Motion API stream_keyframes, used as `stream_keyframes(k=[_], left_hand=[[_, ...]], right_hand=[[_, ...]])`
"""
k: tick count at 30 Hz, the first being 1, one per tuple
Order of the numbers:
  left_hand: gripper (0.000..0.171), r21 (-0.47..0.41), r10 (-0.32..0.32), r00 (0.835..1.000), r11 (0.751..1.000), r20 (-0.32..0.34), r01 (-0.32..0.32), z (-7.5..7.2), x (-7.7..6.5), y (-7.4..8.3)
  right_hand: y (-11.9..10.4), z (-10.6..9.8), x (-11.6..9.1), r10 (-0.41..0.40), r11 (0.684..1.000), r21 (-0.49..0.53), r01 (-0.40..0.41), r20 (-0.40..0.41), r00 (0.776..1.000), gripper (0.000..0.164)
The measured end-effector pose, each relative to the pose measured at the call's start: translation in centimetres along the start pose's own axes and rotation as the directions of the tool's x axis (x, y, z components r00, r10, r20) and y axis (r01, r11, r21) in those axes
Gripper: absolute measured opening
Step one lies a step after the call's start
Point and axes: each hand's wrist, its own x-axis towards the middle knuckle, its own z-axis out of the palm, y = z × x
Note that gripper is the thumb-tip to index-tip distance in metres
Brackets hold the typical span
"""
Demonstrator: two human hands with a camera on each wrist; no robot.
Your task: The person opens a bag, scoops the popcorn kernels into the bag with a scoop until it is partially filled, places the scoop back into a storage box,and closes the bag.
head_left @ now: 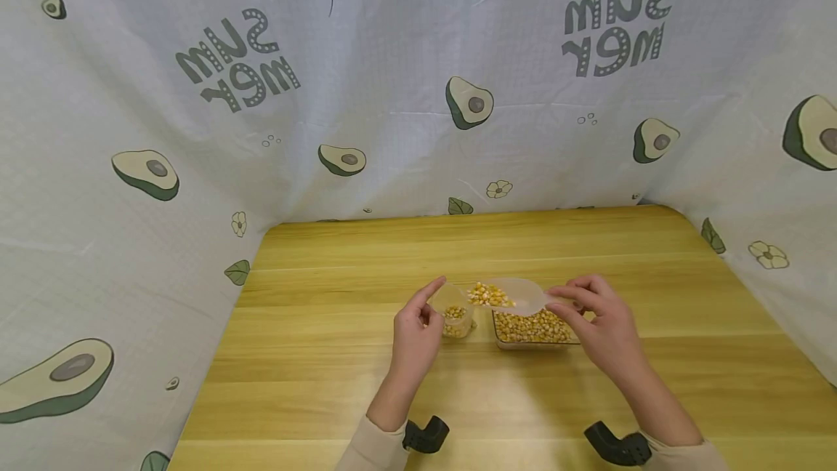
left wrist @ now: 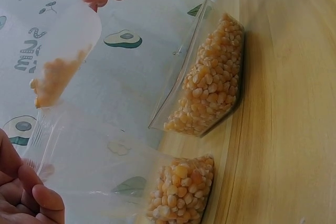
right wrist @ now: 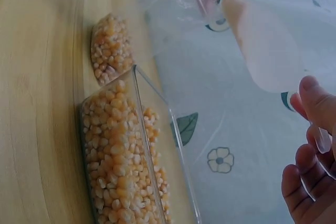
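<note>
My left hand (head_left: 417, 333) holds a clear plastic bag (left wrist: 100, 156) by its top edge, index finger stretched along the mouth. Corn kernels (left wrist: 178, 190) fill the bottom of the bag, which stands on the table. Between thumb and fingers my right hand (head_left: 604, 322) pinches the handle of a translucent plastic scoop (head_left: 528, 295). A heap of kernels (head_left: 487, 294) lies towards the scoop's front end, and that end is right at the bag's mouth, tilted down in the left wrist view. Below the scoop sits a clear rectangular container (left wrist: 172, 90) of corn kernels.
The wooden table (head_left: 327, 355) carries the container just right of the bag. A white curtain (head_left: 392, 93) printed with avocados hangs behind the table and along both sides. Black wrist mounts (head_left: 426, 435) sit on both forearms.
</note>
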Motion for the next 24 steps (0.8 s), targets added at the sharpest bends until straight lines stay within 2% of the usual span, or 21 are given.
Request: stream_keyframes(k=[17, 24], left_hand=[[0.057, 0.014, 0.005, 1.0, 1.0, 0.009, -0.005, 0.0, 0.0, 0.1], [0.056, 0.016, 0.009, 1.0, 1.0, 0.006, -0.009, 0.0, 0.1, 0.1]], right_hand=[[-0.8, 0.8, 1.0, -0.064, 0.998, 0.017, 0.064, 0.043, 0.997, 0.023], [-0.9, 1.1, 1.2, -0.046, 0.999, 0.019, 0.045, 0.055, 0.997, 0.023]])
